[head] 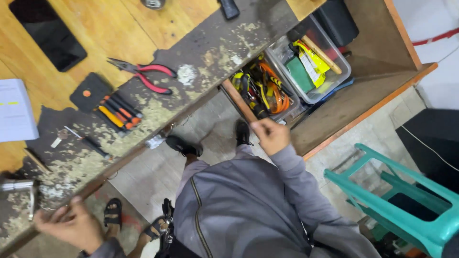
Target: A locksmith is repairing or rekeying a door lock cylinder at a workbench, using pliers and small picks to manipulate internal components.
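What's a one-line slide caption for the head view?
Right hand grips a wooden drawer of tools; left hand rests on the worn workbench edge.

The pliers (143, 74) are lying on the workbench (215, 48), with the screwdriver set (118, 112) just beside them. Below the bench edge, two open bins (306, 67) are sitting side by side on a shelf (363, 102). A stool (406, 200) is standing apart, to the right.
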